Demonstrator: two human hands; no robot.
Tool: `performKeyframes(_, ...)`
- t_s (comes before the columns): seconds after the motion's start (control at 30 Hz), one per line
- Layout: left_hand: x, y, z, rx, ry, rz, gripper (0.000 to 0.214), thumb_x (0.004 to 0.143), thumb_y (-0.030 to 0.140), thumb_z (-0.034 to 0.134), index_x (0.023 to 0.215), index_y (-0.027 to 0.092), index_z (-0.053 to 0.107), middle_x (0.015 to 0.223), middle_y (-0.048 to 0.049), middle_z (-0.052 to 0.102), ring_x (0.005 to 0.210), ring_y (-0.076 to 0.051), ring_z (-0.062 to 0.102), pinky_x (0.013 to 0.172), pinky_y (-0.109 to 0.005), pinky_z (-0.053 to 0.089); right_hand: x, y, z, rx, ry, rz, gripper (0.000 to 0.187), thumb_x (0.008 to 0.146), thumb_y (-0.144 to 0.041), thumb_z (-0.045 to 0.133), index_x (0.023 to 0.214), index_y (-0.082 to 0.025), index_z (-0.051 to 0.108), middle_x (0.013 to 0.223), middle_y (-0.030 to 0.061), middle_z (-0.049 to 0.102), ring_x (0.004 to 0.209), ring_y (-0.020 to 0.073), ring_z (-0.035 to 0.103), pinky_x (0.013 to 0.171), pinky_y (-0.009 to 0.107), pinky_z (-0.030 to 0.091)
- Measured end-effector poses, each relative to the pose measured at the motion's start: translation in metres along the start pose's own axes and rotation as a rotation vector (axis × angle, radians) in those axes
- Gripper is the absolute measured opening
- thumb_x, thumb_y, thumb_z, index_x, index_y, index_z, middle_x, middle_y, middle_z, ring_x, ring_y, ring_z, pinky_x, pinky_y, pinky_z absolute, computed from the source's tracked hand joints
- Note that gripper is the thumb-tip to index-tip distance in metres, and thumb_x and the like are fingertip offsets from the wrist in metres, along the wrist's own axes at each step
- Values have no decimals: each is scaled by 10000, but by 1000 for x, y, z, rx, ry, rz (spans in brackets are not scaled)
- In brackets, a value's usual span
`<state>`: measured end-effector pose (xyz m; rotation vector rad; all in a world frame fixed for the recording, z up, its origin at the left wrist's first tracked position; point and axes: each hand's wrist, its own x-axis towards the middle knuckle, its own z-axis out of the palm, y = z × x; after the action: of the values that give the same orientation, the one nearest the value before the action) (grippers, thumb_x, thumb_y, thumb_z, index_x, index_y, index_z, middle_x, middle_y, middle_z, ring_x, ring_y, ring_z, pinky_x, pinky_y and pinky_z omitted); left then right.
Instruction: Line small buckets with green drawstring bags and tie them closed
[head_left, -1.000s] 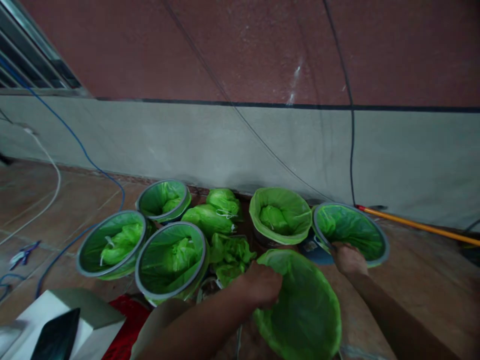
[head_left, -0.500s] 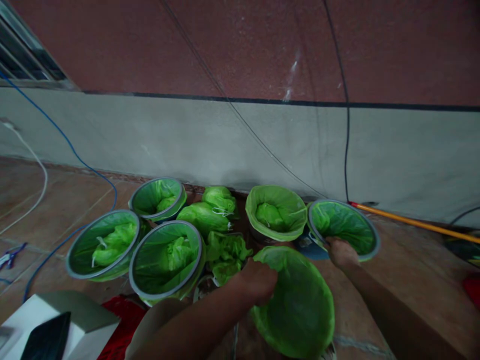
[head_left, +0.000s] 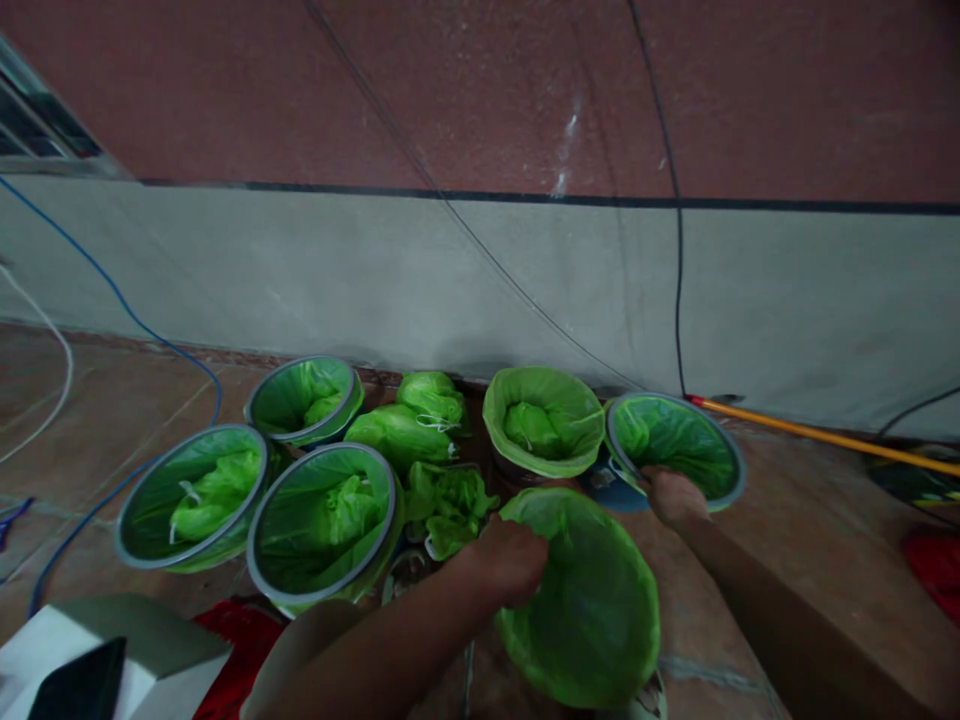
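Note:
My left hand (head_left: 510, 558) is closed on the left rim of a bin lined with a green bag (head_left: 581, 605) right in front of me. My right hand (head_left: 673, 496) grips the near rim of a grey-ringed bin with a green liner (head_left: 679, 440) at the right. Between them and the wall stands a bin whose green liner is folded over its rim (head_left: 545, 418).
Three more ringed, green-lined bins (head_left: 322, 512) (head_left: 189, 492) (head_left: 304, 398) stand at the left, with loose tied green bags (head_left: 409, 432) between them. A grey wall lies beyond. An orange stick (head_left: 825, 437), blue cable (head_left: 112, 290), white box (head_left: 112, 645) and red cloth (head_left: 232, 650) lie around.
The view has drifted right, so everything sits a little further left. Both hands keep their grips on the two bins.

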<state>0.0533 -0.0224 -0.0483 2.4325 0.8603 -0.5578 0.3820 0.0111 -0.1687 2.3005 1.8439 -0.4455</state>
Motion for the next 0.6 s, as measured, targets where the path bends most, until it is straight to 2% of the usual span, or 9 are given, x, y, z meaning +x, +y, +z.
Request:
performKeyframes(0.2,2,-3,6,-43,47,-7,364,762,329,656,1089,169,650,1064,-161,699,996,-355,639,873,-502,483,-2,-1,-3,60,29,6,216,890,-220,490,893,-136,689,983,172,666,942,276,626,762,320,415)
performKeyframes(0.4,3,-2,5,-54,27,4,345,773,301,653,1078,140,655,1077,-180,693,1024,-364,633,888,-506,476,-3,-2,-1,64,76,6,216,865,-197,508,896,-139,713,973,172,671,872,259,638,755,320,424)
performKeyframes(0.6,-3,-2,-4,-44,10,-38,348,796,323,651,1104,161,652,1090,-143,698,1021,-329,643,900,-479,479,2,6,-15,91,-34,-3,205,858,-250,549,874,-164,735,862,137,697,834,255,645,702,310,411)
